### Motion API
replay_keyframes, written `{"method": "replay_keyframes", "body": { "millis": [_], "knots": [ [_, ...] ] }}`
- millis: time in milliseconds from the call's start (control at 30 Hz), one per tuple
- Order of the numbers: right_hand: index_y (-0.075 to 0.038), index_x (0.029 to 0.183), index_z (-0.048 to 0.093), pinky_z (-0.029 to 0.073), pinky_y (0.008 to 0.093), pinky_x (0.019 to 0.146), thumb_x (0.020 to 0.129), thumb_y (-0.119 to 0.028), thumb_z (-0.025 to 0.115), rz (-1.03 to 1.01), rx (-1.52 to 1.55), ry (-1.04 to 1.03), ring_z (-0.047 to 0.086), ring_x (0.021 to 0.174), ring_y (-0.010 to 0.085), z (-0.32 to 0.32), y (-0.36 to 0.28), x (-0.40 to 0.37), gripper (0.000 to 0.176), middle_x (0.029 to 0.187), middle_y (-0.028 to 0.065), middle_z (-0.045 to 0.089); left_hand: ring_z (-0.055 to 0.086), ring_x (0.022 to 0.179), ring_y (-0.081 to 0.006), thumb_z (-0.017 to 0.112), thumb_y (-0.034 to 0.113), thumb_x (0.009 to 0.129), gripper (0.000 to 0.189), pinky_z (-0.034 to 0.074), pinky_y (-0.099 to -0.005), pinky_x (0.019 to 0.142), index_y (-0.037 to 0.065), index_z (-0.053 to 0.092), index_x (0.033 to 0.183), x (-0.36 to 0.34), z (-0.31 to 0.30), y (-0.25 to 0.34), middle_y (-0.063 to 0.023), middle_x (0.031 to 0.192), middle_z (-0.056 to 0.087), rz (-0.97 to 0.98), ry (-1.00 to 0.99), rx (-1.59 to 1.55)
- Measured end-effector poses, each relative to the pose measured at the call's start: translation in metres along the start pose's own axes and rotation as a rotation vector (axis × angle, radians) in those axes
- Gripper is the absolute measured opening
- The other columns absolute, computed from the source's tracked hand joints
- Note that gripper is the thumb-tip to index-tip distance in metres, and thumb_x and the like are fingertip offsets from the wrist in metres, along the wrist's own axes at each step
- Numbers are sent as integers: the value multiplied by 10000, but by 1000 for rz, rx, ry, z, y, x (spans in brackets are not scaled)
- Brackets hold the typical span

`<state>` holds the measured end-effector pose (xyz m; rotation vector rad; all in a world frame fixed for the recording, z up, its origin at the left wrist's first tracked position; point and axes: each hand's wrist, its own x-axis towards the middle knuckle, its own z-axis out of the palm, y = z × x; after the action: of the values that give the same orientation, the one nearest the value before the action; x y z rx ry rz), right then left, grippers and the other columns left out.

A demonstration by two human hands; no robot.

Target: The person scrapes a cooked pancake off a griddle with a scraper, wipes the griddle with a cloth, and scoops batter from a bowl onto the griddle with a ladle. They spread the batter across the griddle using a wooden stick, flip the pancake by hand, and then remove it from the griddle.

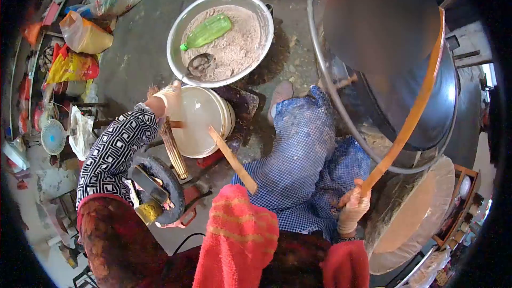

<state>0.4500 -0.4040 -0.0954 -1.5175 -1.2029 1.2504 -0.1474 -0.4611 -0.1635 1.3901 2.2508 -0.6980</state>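
Wooden stick (406,130), clasped in the right hand (355,208)! Left hand (167,100) at the bucket (229,118), blurred, can't tell its grip; beyond the right hand, the big pan (394,96) partly blurs.

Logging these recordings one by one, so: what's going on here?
A person's right hand grips a long wooden blade that slants up past a large dark disc. The blurred left hand is by the edge of a white bucket, next to a bundled stalk brush; what, if anything, it holds is hard to tell. Beyond the bucket, a metal basin holds pinkish powder with a green plastic bottle lying on it.
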Motion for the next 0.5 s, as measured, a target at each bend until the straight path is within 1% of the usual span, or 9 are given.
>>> {"method": "replay_keyframes", "body": {
  "millis": [33, 67, 100, 167, 200, 267, 400, 467, 500],
  "knots": [
    [10, 1135, 521, 346, 233, 384, 998, -187, 475, -1, -6, -15, 387, 417, 69, -1, 2, -3, 244, 568, -23, 401, 667, 789, -298, 530, 95, 899, 379, 541, -387, 706, -61, 451, 1235, 16, 20, -2, -188, 892, 640, 112, -101, -87],
    [11, 1141, 517, 343, 233, 378, 998, -203, 469, -4, -11, -33, 378, 410, 70, -1, 4, -4, 262, 565, -21, 392, 654, 694, -260, 523, 100, 914, 292, 541, -358, 635, -41, 495, 1168, 18, 16, 3, -142, 795, 617, 219, -200, -175],
    [11, 1141, 517, 343, 233, 378, 998, -203, 469, -1, -3, -33, 378, 410, 70, 0, 5, -3, 262, 565, -21, 392, 654, 694, -260, 523, 100, 914, 292, 541, -358, 635, -41, 495, 1168, 16, 14, 6, -142, 795, 617, 215, -199, -168],
    [10, 1129, 524, 350, 241, 382, 993, -149, 468, 52, 74, 4, 386, 403, 70, 4, 2, -2, 216, 546, -13, 424, 562, 530, -173, 522, 127, 936, 172, 483, -309, 474, 1, 506, 1053, -12, -24, 48, -67, 684, 520, 79, -291, -928],
    [10, 1129, 524, 350, 241, 382, 993, -149, 468, 56, 79, 1, 386, 403, 70, 6, -1, 0, 216, 546, -13, 424, 562, 530, -173, 522, 127, 936, 172, 483, -309, 474, 1, 506, 1053, -20, -34, 66, -67, 684, 520, 73, -290, -924],
    [3, 1158, 517, 352, 241, 378, 993, -155, 473, 160, 132, -23, 392, 406, 69, 11, -8, 6, 233, 551, -13, 427, 475, 448, -100, 556, 192, 935, 236, 375, -271, 374, 10, 495, 1073, -26, -46, 100, -25, 705, 533, -52, -309, -1394],
    [-1, 1188, 508, 355, 237, 378, 992, -156, 477, 142, 128, -32, 399, 407, 71, 15, -6, 12, 252, 553, -8, 435, 502, 466, -130, 553, 200, 944, 270, 404, -288, 385, -2, 496, 1113, -8, -44, 132, -52, 706, 537, -10, -252, -1502],
    [-7, 1209, 496, 347, 239, 375, 1000, -207, 454, 131, 38, -48, 380, 404, 74, 15, -5, 12, 292, 542, -19, 389, 658, 640, -255, 546, 165, 935, 300, 527, -371, 529, 20, 475, 1188, 5, -59, 141, -164, 786, 619, 44, 22, -963],
    [-7, 1209, 496, 347, 239, 375, 1000, -207, 454, 128, 28, -53, 380, 404, 74, 16, -3, 12, 292, 542, -19, 389, 674, 876, -357, 530, 141, 921, 492, 543, -442, 758, 21, 370, 1371, 47, -9, 129, -263, 963, 647, 224, 446, -536]
  ]
}}
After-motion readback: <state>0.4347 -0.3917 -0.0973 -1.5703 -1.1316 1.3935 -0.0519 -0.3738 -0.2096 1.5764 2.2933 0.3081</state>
